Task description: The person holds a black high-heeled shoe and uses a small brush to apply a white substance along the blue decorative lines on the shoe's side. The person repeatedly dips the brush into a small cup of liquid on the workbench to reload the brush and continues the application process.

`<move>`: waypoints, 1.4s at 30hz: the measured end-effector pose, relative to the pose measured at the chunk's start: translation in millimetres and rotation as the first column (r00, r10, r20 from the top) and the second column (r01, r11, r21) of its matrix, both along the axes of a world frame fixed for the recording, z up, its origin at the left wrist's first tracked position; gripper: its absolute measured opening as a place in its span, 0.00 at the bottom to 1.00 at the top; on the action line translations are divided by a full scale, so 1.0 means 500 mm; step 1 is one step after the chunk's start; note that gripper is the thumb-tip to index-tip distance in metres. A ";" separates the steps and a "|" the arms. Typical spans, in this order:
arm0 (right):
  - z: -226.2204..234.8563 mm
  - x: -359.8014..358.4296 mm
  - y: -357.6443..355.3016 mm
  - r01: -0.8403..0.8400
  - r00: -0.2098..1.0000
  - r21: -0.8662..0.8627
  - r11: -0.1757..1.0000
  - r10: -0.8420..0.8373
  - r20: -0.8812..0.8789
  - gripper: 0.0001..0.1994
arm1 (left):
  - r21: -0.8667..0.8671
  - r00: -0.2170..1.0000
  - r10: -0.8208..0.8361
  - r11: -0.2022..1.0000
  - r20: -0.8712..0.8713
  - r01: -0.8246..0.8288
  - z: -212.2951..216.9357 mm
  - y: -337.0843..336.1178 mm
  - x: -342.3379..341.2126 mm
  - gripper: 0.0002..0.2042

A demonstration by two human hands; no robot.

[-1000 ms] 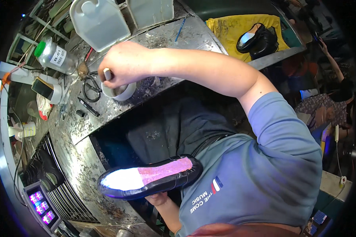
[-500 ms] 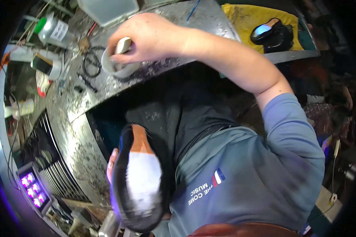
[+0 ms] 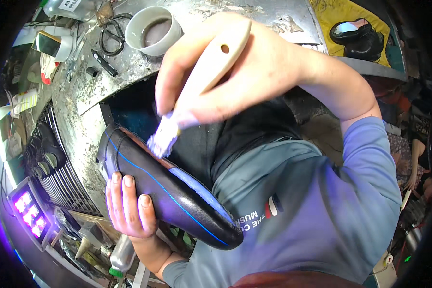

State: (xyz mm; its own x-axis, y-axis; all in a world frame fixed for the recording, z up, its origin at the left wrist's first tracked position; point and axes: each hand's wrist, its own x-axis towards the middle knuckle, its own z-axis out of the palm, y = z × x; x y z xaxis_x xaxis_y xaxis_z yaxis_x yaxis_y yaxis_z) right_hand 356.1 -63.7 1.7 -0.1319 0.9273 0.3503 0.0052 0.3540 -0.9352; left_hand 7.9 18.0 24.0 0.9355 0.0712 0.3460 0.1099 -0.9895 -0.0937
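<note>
My left hand is closed round the side of a black shoe upper, which is tilted on edge. A blue line runs along its side. The underside, partly visible, is brown at one end and whitish along the rest. My right hand grips a brush with a pale handle and a hanging hole. Its white-coated bristles point down at the brown part of the underside; I cannot tell if they touch. On the bench beyond stands a white cup with murky liquid in it.
A worn metal bench curves round the front and left. On it lie a black marker and a cable loop. A lit purple lamp stands at left. Black shoes rest on a yellow cloth at far right.
My right hand has moved from the cup back to the shoe with the brush. My left hand has turned the shoe, so its black side now shows and the underside faces right.
</note>
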 end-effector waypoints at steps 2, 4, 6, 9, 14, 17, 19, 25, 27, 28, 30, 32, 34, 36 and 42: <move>0.004 -0.015 -0.001 -0.052 0.998 0.027 0.998 0.052 -0.019 0.14 | -0.015 0.999 -0.009 1.000 -0.040 0.008 0.006 0.000 -0.004 0.13; 0.006 -0.028 0.004 -0.067 0.997 0.039 0.997 0.069 -0.041 0.14 | -0.032 0.998 -0.019 0.999 -0.052 0.018 0.010 -0.002 -0.006 0.14; 0.007 -0.039 0.010 -0.087 0.992 -0.022 0.996 0.085 -0.092 0.14 | -0.037 0.998 -0.024 0.999 -0.054 0.022 0.012 -0.004 -0.007 0.14; 0.008 -0.051 0.021 -0.064 0.995 -0.014 0.998 0.063 -0.083 0.13 | -0.031 0.998 -0.032 0.999 -0.050 0.030 0.013 -0.008 -0.007 0.14; 0.017 -0.056 0.033 -0.098 0.994 -0.064 0.993 0.096 -0.043 0.13 | 0.003 0.997 -0.025 1.000 -0.079 0.025 0.013 -0.010 -0.009 0.14; 0.027 -0.054 0.027 -0.121 0.992 -0.109 0.987 0.117 -0.043 0.13 | -0.007 0.996 -0.017 1.000 -0.083 0.017 0.011 -0.007 -0.009 0.14; 0.034 -0.050 0.024 -0.136 0.991 -0.133 0.982 0.133 -0.029 0.13 | -0.019 0.997 -0.019 1.000 -0.076 0.018 0.008 -0.006 -0.007 0.14; 0.064 -0.044 0.008 -0.142 0.990 -0.184 0.973 0.143 -0.004 0.12 | 0.009 0.997 0.024 1.000 -0.070 -0.024 0.004 -0.010 0.003 0.13; 0.076 -0.039 -0.006 -0.093 0.995 -0.185 0.978 0.099 0.025 0.12 | 0.015 0.996 0.046 0.999 -0.078 -0.045 0.002 -0.012 0.007 0.13; 0.079 -0.038 -0.007 -0.091 0.995 -0.187 0.978 0.099 0.032 0.11 | 0.016 0.995 0.059 0.998 -0.080 -0.058 0.002 -0.013 0.008 0.13; 0.083 -0.037 -0.009 -0.109 0.991 -0.156 0.982 0.119 0.059 0.11 | 0.022 0.993 0.080 0.997 -0.086 -0.078 0.000 -0.013 0.011 0.13; 0.083 -0.037 -0.009 -0.136 0.986 -0.120 0.983 0.146 0.082 0.11 | 0.031 0.990 0.103 0.994 -0.093 -0.101 -0.002 -0.012 0.012 0.13; 0.082 -0.038 -0.010 -0.154 0.981 -0.084 0.984 0.163 0.109 0.11 | 0.029 0.988 0.118 0.993 -0.099 -0.116 -0.006 -0.009 0.011 0.13; 0.081 -0.039 -0.013 -0.168 0.975 -0.050 0.985 0.173 0.139 0.10 | 0.041 0.987 0.129 0.991 -0.100 -0.125 -0.009 -0.006 0.009 0.12; 0.079 -0.036 -0.036 -0.195 0.961 0.058 0.979 0.178 0.212 0.09 | -0.004 0.971 0.196 0.980 -0.136 -0.198 -0.016 0.004 -0.003 0.31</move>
State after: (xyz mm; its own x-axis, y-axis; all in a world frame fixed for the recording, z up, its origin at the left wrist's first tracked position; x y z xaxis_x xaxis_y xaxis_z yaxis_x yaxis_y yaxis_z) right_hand 338.1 -81.8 41.4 -0.3764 0.8504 0.3676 0.1207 0.4384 -0.8906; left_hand 6.3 19.9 16.0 0.9405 0.2632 0.2149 0.2901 -0.9513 -0.1043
